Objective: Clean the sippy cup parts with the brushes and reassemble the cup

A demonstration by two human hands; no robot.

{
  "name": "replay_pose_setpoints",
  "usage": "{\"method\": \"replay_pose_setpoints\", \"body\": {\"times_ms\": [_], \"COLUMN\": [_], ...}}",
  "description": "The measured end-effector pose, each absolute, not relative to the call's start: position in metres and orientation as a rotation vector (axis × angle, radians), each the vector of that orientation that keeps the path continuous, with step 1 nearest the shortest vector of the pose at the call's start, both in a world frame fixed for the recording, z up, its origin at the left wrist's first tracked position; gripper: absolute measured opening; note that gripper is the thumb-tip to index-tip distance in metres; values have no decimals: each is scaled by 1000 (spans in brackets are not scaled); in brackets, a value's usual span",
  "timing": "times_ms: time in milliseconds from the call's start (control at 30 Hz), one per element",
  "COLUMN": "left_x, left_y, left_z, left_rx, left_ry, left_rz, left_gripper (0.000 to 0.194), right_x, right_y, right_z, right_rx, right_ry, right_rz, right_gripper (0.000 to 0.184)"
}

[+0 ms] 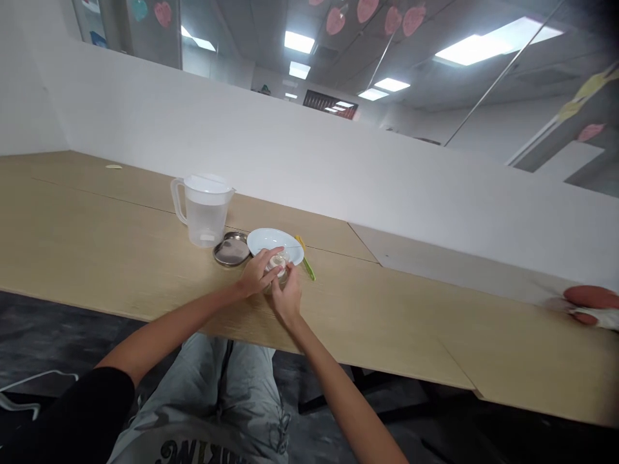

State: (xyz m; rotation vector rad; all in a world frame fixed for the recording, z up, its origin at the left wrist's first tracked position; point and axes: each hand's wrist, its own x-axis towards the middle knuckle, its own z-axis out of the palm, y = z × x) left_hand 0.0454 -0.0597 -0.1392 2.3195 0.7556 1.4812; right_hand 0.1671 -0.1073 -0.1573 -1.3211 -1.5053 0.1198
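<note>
Both of my hands meet around a small round clear-and-white object (pixel 277 261) at the near edge of a white bowl (pixel 271 236). My left hand (pixel 257 272) wraps its left side, fingers curved over the top. From the right, my right hand (pixel 289 290) grips it with bent fingers. What the object is exactly, I cannot make out. Left of the bowl lies a shallow round metal dish (pixel 233 250). A yellow-and-green slender utensil (pixel 306 259) rests against the bowl's right side.
Behind the dish stands a clear plastic pitcher (pixel 207 216) with its handle to the left. A pale flat piece (pixel 113 167) lies far left on the wooden table (pixel 387 309). A reddish-brown and white object (pixel 592 304) is at the right end. A white wall (pixel 271 142) rises behind.
</note>
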Motion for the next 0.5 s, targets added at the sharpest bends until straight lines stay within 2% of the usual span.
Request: {"method": "replay_pose_setpoints", "body": {"times_ms": [133, 267, 367, 500], "left_x": [44, 45, 46, 49], "left_y": [-54, -52, -53, -51], "left_z": [-143, -149, -151, -155], "left_rx": [2378, 2309, 2164, 2053], "left_ry": [708, 706, 753, 723], "left_rz": [1441, 1447, 1434, 1473], "left_gripper": [49, 58, 68, 58], "right_x": [184, 200, 199, 187], "right_y": [-114, -126, -128, -105], "right_z": [-145, -138, -126, -101], "right_rx": [-1362, -1328, -1305, -1214], "right_ry": [-1631, -1700, -1634, -1722], "right_rz": [140, -5, -75, -104], "right_gripper": [43, 45, 39, 40]}}
